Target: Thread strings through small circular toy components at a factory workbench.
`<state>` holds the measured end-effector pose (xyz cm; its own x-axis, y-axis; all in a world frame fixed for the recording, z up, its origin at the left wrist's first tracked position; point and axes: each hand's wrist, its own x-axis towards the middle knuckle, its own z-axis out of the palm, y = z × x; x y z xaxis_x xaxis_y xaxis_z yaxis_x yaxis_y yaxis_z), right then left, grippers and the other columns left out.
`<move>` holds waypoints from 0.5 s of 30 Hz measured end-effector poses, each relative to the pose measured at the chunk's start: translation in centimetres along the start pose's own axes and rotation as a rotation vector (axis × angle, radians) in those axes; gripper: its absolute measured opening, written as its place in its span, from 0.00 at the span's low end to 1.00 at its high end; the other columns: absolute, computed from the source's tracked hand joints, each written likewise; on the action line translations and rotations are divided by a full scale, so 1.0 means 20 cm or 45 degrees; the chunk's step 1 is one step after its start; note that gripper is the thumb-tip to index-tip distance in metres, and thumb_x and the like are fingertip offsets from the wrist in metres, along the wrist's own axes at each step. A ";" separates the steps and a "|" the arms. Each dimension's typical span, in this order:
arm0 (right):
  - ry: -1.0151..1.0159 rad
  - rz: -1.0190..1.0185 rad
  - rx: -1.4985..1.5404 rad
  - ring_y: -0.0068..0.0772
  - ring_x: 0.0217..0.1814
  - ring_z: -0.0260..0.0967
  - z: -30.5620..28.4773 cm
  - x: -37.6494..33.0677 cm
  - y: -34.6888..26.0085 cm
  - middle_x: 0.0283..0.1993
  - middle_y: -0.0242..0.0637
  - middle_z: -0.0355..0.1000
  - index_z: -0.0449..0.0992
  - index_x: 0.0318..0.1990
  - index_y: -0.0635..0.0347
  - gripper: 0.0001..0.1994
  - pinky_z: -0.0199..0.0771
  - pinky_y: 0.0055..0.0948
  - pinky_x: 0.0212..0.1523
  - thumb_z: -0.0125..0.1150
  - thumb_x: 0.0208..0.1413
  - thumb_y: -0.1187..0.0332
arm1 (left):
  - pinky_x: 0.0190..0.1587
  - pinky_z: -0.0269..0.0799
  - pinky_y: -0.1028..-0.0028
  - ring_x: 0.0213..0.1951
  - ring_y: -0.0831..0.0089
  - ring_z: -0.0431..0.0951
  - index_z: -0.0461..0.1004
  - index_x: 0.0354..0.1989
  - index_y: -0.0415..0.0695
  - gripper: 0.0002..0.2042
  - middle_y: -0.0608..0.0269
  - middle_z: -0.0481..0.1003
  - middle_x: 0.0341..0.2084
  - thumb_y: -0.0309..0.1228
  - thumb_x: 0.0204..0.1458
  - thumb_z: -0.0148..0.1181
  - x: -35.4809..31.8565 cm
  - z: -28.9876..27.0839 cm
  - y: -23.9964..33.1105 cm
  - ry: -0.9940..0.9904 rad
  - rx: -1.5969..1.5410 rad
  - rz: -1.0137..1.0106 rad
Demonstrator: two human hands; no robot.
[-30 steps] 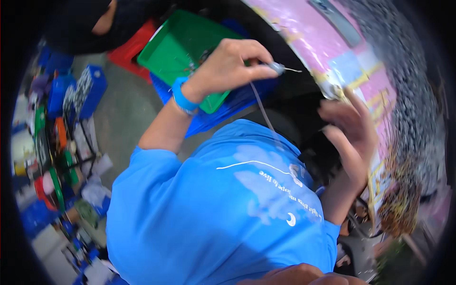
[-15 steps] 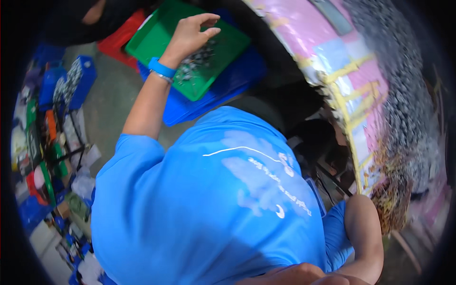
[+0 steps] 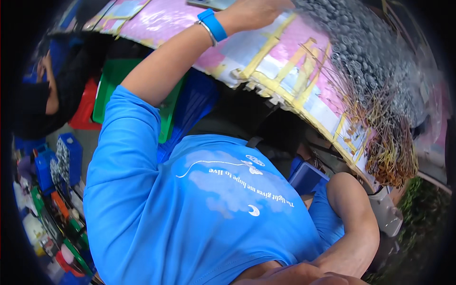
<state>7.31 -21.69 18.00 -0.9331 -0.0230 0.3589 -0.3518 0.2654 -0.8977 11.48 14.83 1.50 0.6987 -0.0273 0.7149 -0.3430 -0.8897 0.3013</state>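
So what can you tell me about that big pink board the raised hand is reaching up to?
The pink board looks like a tilted panel, criss-crossed with yellow tape-like strips and pale bluish patches. Its right side is packed with small grey beads, with brownish wire ends bristling along the lower edge. The left hand rests at its top edge.

Glossy pink board (image 3: 304, 42) (yellow tape (image 3: 266, 50)); plastic wristband (image 3: 212, 23)

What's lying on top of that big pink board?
On the pink board lie crossed yellow strips, a dense mass of small grey beads with golden wire ends, and the left hand. The beads cover the board beneath them.
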 end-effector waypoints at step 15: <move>0.681 -0.190 -0.813 0.36 0.37 0.71 0.02 -0.30 0.06 0.32 0.42 0.74 0.75 0.28 0.59 0.08 0.65 0.36 0.35 0.55 0.53 0.66 | 0.41 0.75 0.62 0.38 0.54 0.79 0.77 0.41 0.40 0.08 0.52 0.79 0.34 0.27 0.53 0.60 0.15 0.15 -0.18 -0.475 0.526 0.102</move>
<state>12.49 -21.63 14.73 -0.6628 0.3158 0.6789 -0.2087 0.7929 -0.5726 16.64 16.49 0.63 0.8809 -0.1947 0.4314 -0.1822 -0.9807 -0.0705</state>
